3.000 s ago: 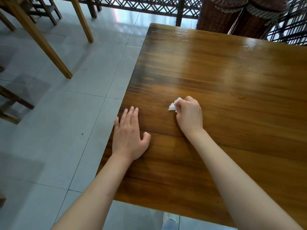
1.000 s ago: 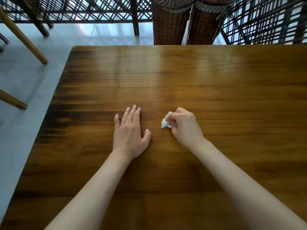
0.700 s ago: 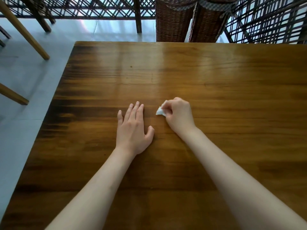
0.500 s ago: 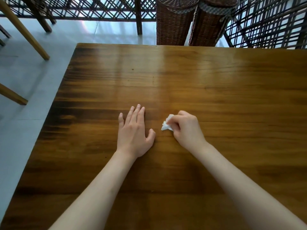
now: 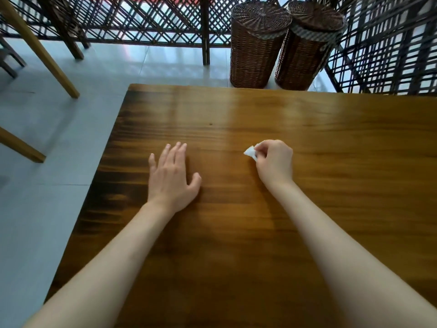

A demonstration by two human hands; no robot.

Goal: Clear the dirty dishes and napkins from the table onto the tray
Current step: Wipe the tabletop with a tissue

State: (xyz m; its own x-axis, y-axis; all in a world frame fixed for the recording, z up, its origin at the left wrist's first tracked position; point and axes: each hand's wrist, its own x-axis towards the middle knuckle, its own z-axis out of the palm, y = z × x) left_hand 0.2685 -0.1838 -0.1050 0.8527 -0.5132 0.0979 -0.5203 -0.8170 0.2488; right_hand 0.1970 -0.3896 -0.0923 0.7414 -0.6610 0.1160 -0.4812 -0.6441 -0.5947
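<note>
A small crumpled white napkin [image 5: 251, 153] pokes out from the fingers of my right hand [image 5: 274, 162], which is closed around it on the brown wooden table [image 5: 331, 143]. My left hand [image 5: 171, 177] lies flat on the table to the left, palm down, fingers together and holding nothing. No dishes and no tray appear in the view.
Two tall brown wicker baskets [image 5: 257, 43] [image 5: 307, 46] stand on the floor beyond the table's far edge, before a dark lattice screen [image 5: 142, 20]. Light wooden chair legs [image 5: 40, 50] stand on the grey tile floor at left. The table's left edge runs diagonally.
My right hand with the napkin has slid to the right, away from my left hand. The view has tilted up, showing more of the baskets and screen.
</note>
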